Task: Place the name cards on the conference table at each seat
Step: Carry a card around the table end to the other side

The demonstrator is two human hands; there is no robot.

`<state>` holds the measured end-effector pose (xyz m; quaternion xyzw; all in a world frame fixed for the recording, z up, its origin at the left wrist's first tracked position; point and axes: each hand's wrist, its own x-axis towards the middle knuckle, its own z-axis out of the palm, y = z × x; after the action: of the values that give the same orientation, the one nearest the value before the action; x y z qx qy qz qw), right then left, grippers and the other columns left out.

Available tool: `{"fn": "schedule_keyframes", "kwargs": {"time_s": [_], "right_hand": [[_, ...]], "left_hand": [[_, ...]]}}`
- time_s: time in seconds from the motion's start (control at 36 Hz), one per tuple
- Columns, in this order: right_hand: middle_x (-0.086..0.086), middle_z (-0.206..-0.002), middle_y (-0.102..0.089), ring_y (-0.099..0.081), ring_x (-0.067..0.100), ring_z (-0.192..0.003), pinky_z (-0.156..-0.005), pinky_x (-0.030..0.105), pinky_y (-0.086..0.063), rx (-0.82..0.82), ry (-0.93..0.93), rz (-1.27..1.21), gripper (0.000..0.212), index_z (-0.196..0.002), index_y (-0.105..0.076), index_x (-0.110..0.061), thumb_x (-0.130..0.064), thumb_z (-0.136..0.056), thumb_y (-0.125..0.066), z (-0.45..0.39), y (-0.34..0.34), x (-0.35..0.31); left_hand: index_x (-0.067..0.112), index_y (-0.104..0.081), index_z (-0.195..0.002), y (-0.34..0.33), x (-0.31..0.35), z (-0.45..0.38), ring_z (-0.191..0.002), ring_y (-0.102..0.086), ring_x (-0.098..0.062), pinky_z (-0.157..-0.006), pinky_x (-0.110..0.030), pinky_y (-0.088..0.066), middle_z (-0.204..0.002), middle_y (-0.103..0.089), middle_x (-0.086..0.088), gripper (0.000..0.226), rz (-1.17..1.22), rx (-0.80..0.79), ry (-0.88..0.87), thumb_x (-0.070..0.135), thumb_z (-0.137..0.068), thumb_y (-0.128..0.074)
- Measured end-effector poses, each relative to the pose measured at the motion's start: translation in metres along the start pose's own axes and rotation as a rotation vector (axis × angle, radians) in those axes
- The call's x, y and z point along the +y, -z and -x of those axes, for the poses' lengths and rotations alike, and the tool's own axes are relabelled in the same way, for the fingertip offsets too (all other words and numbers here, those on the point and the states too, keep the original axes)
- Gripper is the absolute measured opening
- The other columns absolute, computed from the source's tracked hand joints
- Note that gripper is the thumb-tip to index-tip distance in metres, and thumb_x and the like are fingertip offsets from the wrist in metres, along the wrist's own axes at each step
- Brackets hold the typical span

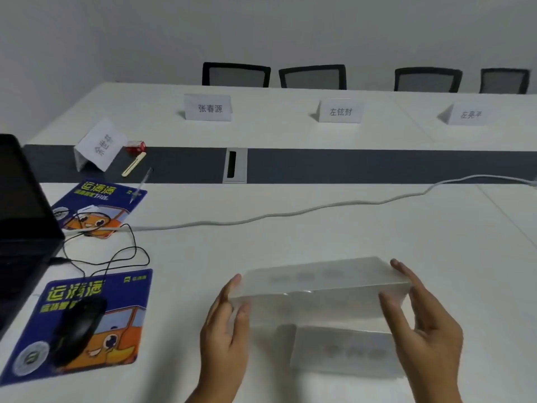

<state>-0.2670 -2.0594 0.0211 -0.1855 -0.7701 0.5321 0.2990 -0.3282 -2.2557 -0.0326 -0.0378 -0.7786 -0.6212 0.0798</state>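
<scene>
Two hands, left (pixel 225 324) and right (pixel 421 321), pinch the ends of a card (pixel 319 289) at 6 o'clock on the table (pixel 348 228). Risk: another card (pixel 343 351) just beneath may be knocked; the print is blurred, so orientation is unverifiable.

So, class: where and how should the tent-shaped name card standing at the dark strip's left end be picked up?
Pinch the tent-shaped name card at its folded top ridge, coming from above. The two sloping faces meet there in a narrow edge, and the pen and the red pack lie close beside it.
</scene>
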Motion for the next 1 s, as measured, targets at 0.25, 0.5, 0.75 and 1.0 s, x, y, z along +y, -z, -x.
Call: {"fn": "schedule_keyframes", "kwargs": {"time_s": [0.25,0.5,0.75,1.0], "right_hand": [[-0.007,-0.13,-0.046,-0.046,-0.002,-0.114,-0.087,0.009,-0.036,-0.304,-0.045,0.14,0.049,-0.129,-0.042,-0.016,-0.013,-0.083,-0.059,0.0,-0.154,0.011],[0.007,-0.141,-0.043,-0.042,0.022,-0.128,-0.102,0.026,-0.032,-0.401,-0.275,0.201,0.052,-0.135,-0.033,-0.01,-0.013,-0.087,-0.053,-0.003,-0.228,0.063],[0.005,-0.124,-0.057,-0.055,0.023,-0.111,-0.084,0.024,-0.041,-0.423,-0.358,0.206,0.057,-0.133,-0.038,-0.015,-0.032,-0.082,-0.056,-0.011,-0.257,0.089],[-0.004,-0.06,-0.043,-0.043,0.018,-0.06,-0.05,0.02,-0.027,-0.299,-0.247,0.447,0.021,-0.064,-0.047,-0.01,-0.01,-0.079,-0.062,0.01,-0.262,0.126]], "left_hand": [[0.009,-0.038,-0.13,0.074,-0.052,-0.083,-0.117,-0.043,-0.011,-0.088,-0.025,-0.037,-0.134,-0.044,-0.01,0.038,0.039,0.123,0.205,0.004,-0.092,-0.037],[0.005,-0.037,-0.128,0.096,-0.131,-0.144,-0.124,-0.042,-0.031,-0.105,-0.04,-0.035,-0.134,-0.046,-0.018,0.04,-0.078,-0.006,0.324,0.002,-0.089,-0.044],[0.004,-0.036,-0.133,0.111,-0.165,-0.147,-0.124,-0.046,-0.03,-0.104,-0.045,-0.039,-0.135,-0.048,-0.016,0.051,-0.176,-0.027,0.388,-0.002,-0.084,-0.05],[-0.005,-0.064,-0.097,0.117,-0.183,-0.135,-0.069,-0.053,-0.025,-0.065,-0.028,-0.038,-0.083,-0.058,-0.01,0.019,-0.357,0.089,0.277,-0.005,-0.079,-0.057]]}}
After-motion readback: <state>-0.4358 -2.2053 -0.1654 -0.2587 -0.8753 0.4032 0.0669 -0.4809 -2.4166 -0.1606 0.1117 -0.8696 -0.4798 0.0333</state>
